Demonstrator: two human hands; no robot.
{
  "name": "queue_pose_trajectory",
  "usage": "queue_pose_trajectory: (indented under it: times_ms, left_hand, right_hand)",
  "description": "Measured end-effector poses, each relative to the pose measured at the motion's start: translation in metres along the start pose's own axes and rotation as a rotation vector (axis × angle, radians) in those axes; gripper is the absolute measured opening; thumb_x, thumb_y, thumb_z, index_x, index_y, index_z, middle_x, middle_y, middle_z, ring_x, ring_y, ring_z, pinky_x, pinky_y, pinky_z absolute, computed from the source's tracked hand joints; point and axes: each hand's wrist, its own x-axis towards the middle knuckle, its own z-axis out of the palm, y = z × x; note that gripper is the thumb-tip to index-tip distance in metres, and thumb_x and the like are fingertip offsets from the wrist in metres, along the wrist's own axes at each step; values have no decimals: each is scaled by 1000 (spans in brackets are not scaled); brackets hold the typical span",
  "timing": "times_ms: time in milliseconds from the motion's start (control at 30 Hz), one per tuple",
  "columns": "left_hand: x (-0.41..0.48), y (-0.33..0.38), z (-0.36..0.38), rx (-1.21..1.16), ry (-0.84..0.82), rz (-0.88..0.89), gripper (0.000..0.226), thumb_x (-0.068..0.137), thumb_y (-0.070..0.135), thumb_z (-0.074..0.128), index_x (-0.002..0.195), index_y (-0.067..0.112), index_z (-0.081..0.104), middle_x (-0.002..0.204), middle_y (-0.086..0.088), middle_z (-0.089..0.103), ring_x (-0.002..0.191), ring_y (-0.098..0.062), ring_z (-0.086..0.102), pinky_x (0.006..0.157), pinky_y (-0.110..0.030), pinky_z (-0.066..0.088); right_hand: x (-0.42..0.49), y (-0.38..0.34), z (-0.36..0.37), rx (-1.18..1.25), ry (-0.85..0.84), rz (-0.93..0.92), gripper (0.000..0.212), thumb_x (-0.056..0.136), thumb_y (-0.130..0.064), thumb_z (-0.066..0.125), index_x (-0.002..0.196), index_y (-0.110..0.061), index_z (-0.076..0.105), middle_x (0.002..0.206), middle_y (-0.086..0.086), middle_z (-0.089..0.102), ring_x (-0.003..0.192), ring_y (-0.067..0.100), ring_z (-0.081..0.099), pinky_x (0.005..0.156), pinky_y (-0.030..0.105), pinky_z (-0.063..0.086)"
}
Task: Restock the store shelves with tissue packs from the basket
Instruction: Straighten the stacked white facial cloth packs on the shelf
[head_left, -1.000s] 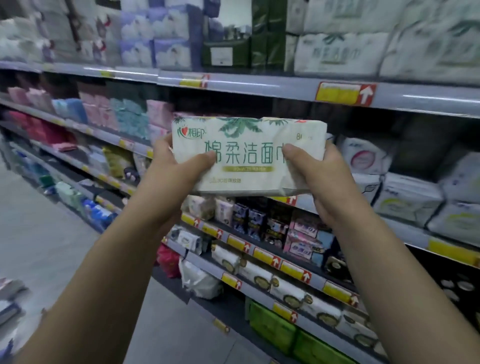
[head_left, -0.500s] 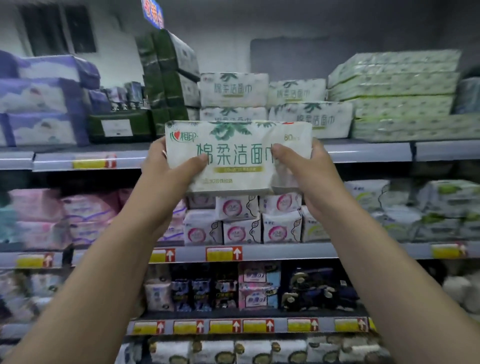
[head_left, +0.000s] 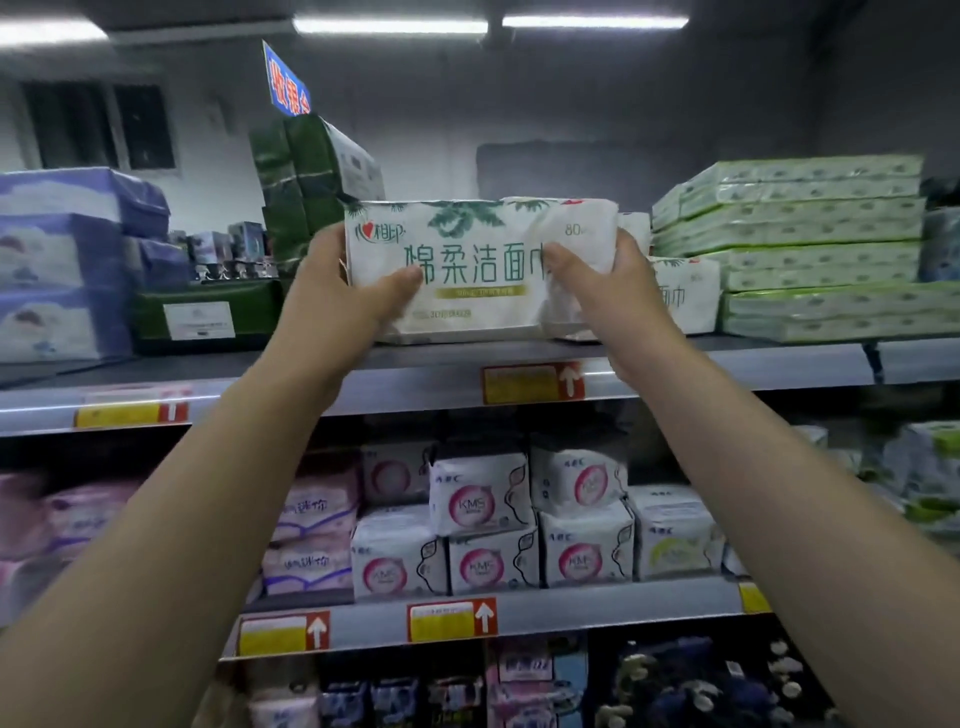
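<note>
Hands, left (head_left: 332, 306) and right (head_left: 618, 306), grip tissue pack (head_left: 467, 270) above top shelf (head_left: 415, 374).

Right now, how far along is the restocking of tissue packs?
Done: a matching pack lies on the top shelf. In hand: the left hand and right hand grip one tissue pack at that shelf's front. Left: setting it down; the basket is out of view.

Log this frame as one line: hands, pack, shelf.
left hand: grips tissue pack left end | right hand: grips right end | pack: at top shelf, matching pack behind-right | release: not yet
</note>
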Motion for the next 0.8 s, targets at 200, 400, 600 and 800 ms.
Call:
queue_pose_trajectory:
  times_ms: [200,400,600,800]
  left_hand:
    - [47,-26,14,383,-43,-71,43,88,22,71,127,15,54,116,1,65,97,-17,63,88,-38,54]
    - [80,-47,25,564,-121,-118,78,85,12,72,149,13,29,111,-1,61,73,-3,53,52,-15,38]
    - [105,-61,37,658,-118,-178,79,85,13,70,149,10,24,109,-4,59,92,-20,54,74,-28,44]
    - [111,-62,40,734,-142,-201,76,87,18,70,146,4,25,128,-12,58,114,-29,56,81,-33,45]
  right_hand:
    - [35,29,10,-342,-115,-1,82,87,-25,73,150,-21,21,139,0,48,122,18,50,94,25,38]
    - [68,41,18,-784,-253,-37,84,78,-34,80,143,-17,31,139,10,49,114,24,51,91,30,40]
    - [91,51,37,-1082,-285,-33,84,80,-45,76,143,-10,34,139,21,41,123,34,49,102,42,44]
    - [96,57,46,-1102,-249,13,76,82,-44,74,138,-8,38,137,20,38,123,34,47,101,41,43]
